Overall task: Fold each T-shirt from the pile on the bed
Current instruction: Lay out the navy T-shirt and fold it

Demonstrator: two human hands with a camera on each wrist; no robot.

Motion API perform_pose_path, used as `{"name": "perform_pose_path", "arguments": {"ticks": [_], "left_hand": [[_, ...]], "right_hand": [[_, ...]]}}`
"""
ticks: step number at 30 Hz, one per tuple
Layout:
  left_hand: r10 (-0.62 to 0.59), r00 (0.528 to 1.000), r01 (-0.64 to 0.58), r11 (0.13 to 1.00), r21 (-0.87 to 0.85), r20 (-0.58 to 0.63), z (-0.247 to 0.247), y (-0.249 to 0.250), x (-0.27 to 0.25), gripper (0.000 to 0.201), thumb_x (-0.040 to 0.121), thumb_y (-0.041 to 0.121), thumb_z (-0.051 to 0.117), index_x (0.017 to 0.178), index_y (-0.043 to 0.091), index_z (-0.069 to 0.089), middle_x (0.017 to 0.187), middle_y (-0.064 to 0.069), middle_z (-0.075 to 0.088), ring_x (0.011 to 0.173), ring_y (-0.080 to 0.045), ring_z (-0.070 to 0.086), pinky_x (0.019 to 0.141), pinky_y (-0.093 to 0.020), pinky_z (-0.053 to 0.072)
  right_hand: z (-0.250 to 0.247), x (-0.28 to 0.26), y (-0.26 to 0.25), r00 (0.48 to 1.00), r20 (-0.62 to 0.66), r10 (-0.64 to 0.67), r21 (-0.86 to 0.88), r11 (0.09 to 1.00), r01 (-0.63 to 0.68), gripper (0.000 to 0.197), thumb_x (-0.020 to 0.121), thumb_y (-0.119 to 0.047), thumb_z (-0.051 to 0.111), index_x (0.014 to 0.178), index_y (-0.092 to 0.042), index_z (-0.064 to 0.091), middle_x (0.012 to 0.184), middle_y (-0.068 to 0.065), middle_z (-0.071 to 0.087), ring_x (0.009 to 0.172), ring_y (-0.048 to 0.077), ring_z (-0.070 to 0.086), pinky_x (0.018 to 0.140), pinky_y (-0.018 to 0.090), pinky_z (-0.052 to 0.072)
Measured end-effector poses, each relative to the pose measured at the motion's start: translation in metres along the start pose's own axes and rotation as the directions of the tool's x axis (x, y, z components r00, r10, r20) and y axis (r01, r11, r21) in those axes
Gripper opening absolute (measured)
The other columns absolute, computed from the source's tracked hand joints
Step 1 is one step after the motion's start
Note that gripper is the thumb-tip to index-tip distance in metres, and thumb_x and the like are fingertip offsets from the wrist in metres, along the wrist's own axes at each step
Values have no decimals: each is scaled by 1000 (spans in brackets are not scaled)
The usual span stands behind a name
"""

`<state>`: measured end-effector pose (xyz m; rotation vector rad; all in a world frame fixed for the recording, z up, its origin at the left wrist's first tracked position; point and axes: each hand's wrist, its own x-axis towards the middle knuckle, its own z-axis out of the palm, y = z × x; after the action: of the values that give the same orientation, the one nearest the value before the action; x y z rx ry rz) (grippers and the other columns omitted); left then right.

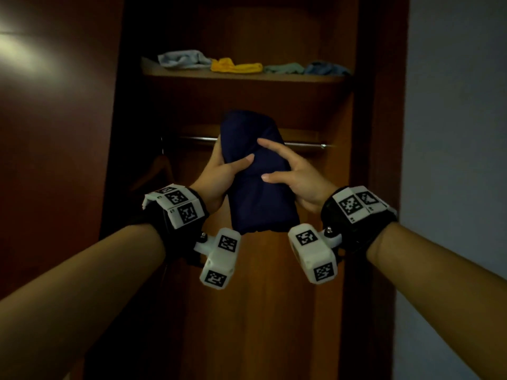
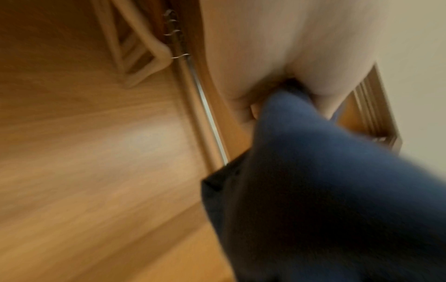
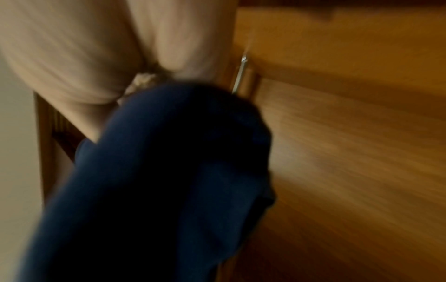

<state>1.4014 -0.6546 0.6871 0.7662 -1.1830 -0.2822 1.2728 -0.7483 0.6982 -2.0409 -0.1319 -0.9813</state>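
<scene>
A folded navy T-shirt (image 1: 258,193) is held up in front of an open wooden wardrobe, at the height of its hanging rail. My left hand (image 1: 219,171) grips the shirt's left edge, thumb across the front and fingers behind. On the shirt's right side, my right hand (image 1: 299,179) holds it with forefinger and thumb on the front; its other fingers are hidden behind the cloth. Both wrist views are blurred, with the navy T-shirt (image 2: 313,190) (image 3: 156,181) filling the lower part of each.
Above my hands, the wardrobe shelf (image 1: 247,76) carries several folded garments: pale blue-grey (image 1: 182,59), yellow (image 1: 236,65), green (image 1: 284,68) and blue (image 1: 326,68). A metal rail (image 1: 301,145) runs behind the shirt, with wooden hangers (image 2: 135,53) at its left end. A pale wall (image 1: 452,133) stands to the right.
</scene>
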Motion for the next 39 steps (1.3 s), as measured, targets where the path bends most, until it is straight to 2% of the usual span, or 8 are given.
{"name": "perform_pose_path", "arguments": {"ticks": [7,11,13,17,21,27,32,39], "left_hand": [[78,995,-77,997,-7,58,-61,25,97,77,94,28,58,150,36,8,134,4,50,105,-14,62,72,-29,55],[70,996,-70,998,-3,53,-79,14,134,60,95,40,52,146,36,23,124,2,56,94,-14,66,68,-27,54],[80,995,-78,997,-24,52,-81,5,150,51,95,40,52,142,33,33,117,2,60,89,-12,66,65,-25,54],[105,988,-99,994,-54,112,-69,-12,180,24,96,37,51,118,28,50,111,-1,63,81,-11,64,62,-22,54],[171,974,-158,983,-95,149,-48,-15,207,26,96,36,51,118,23,54,102,-2,64,74,-9,62,62,-21,53],[281,925,-261,959,-111,256,-11,-7,241,22,98,34,49,110,19,59,84,0,67,64,-7,60,60,-18,51],[334,890,-303,942,-145,312,18,-7,263,19,98,31,48,106,18,59,75,0,69,59,-8,59,57,-18,49],[368,848,-343,930,-136,381,40,-14,283,20,98,32,47,108,19,59,75,-2,69,60,-10,60,59,-19,50]], "right_hand": [[-3,115,-30,988,-100,-114,-87,991,105,62,86,12,52,135,-24,46,128,1,53,110,16,58,87,26,53],[-36,156,-54,967,-181,-177,-216,967,137,62,86,12,49,138,-21,43,134,2,50,112,14,55,85,19,51],[-55,172,-66,948,-243,-205,-205,966,156,62,87,12,47,140,-19,41,122,-1,56,101,9,59,75,15,51],[-93,199,-84,904,-331,-271,-275,944,183,60,90,9,45,143,-17,36,121,-1,52,94,4,58,68,12,50],[-125,224,-95,888,-330,-321,-382,905,186,60,90,8,45,144,-17,35,137,6,44,95,3,56,67,11,49],[-168,254,-123,876,-297,-380,-488,849,202,57,91,7,42,144,-15,33,139,6,42,101,8,55,66,11,48],[-205,277,-138,859,-308,-410,-561,807,184,61,88,9,42,143,-15,34,151,8,31,131,20,40,75,12,47],[-237,297,-131,839,-378,-392,-624,777,82,63,84,11,44,140,-18,41,151,8,32,137,23,32,102,23,41]]}}
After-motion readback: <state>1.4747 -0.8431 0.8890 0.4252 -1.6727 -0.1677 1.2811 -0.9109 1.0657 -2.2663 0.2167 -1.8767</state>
